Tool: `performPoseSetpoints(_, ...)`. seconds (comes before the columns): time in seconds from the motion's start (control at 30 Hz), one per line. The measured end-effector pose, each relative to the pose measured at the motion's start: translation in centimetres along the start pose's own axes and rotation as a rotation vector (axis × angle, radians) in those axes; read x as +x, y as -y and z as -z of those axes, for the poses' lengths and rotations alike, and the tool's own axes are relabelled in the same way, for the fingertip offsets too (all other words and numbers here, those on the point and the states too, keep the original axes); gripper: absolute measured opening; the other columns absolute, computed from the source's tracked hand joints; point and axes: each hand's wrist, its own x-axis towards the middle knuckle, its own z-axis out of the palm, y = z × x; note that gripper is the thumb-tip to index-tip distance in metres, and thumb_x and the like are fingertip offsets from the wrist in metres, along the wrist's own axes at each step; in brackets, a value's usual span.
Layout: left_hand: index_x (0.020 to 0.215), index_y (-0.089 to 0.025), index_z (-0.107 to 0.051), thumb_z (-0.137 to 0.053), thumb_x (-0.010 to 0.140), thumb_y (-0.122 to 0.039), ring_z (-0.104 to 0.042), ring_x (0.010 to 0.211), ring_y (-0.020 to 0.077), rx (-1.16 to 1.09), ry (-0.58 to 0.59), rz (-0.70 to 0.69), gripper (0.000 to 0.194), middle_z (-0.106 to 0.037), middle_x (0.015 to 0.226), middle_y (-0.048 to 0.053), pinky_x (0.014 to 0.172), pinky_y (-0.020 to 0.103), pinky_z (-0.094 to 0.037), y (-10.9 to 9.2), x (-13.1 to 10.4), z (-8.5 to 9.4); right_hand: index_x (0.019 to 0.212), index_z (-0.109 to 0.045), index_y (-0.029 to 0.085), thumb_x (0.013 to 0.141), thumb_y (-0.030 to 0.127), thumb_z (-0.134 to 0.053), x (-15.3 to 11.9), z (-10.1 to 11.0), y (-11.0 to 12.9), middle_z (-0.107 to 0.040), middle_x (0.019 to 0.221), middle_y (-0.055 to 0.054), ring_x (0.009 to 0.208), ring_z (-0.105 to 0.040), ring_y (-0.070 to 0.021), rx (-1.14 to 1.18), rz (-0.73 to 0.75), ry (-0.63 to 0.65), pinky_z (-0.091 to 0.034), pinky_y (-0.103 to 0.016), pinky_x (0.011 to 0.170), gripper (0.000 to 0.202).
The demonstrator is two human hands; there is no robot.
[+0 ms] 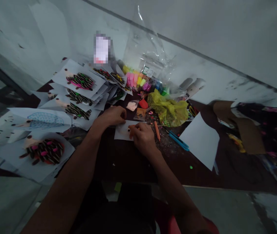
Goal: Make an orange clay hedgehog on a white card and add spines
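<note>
A small white paper (121, 134) lies on the dark table between my hands, with a pale shape and a dark dot on it. My right hand (143, 138) is over the paper's right side, its fingers closed round a piece of orange clay (133, 130). My left hand (112, 116) rests at the paper's upper left edge, fingers curled; whether anything is in them is hidden. Just right of my right hand lies an orange stick (157, 131). Beyond the paper are small packets of red clay (143, 103) and brown clay (140, 114).
Sheets bearing clay hedgehogs (79, 81) are stacked at the left. A yellow plastic bag (167, 109) and colourful clay packs (138, 79) stand behind. To the right are a blue cutter (178, 141), white paper (200, 141) and brown cardboard (250, 135).
</note>
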Motion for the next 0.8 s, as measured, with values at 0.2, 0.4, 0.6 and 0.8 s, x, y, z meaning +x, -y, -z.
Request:
performPoseSetpoints(0.2,0.092,-0.022,-0.076,-0.067,0.070,-0.022,-0.067,0.083,0.0234,-0.001,-0.003,0.010,0.023,-0.076,0.093,0.006,0.067,0.029,-0.044,0.1,0.1,-0.1,0.101,-0.077,0.022,0.096,0.017,-0.055,-0.2,-0.1,0.1,-0.064,0.091,-0.009,0.084,-0.050,-0.0215,-0.055,0.013,-0.008,-0.036,-0.035,0.074,0.023)
performPoseSetpoints(0.4,0.086,-0.022,-0.075,-0.068,0.069,-0.022,-0.067,0.081,0.0222,-0.010,-0.009,-0.013,0.019,-0.076,0.089,0.006,0.065,0.029,-0.043,0.4,0.3,-0.3,0.097,-0.077,0.022,0.096,0.020,-0.055,-0.3,-0.3,0.3,-0.064,0.091,-0.009,0.083,-0.051,-0.0218,-0.037,0.008,0.030,-0.037,-0.035,0.075,0.022)
performPoseSetpoints(0.6,0.083,-0.018,-0.073,-0.063,0.078,-0.034,-0.063,0.075,0.0193,-0.164,-0.181,-0.055,0.019,-0.073,0.082,0.005,0.063,0.028,-0.040,0.2,0.3,-0.2,0.115,-0.073,0.019,0.095,0.017,-0.051,0.0,0.1,-0.3,-0.067,0.096,-0.011,0.090,-0.059,-0.0231,0.170,-0.134,-0.110,-0.046,-0.037,0.083,0.030)
performPoseSetpoints(0.8,0.089,-0.015,-0.071,-0.038,0.096,-0.050,-0.059,0.078,0.0175,-0.541,-0.367,-0.037,0.049,-0.069,0.082,0.004,0.069,0.027,-0.045,-1.3,0.5,0.2,0.101,-0.072,0.019,0.096,0.038,-0.059,0.3,0.4,0.3,-0.072,0.092,-0.008,0.079,-0.065,-0.0190,0.628,-0.317,-0.211,-0.052,-0.032,0.073,0.024)
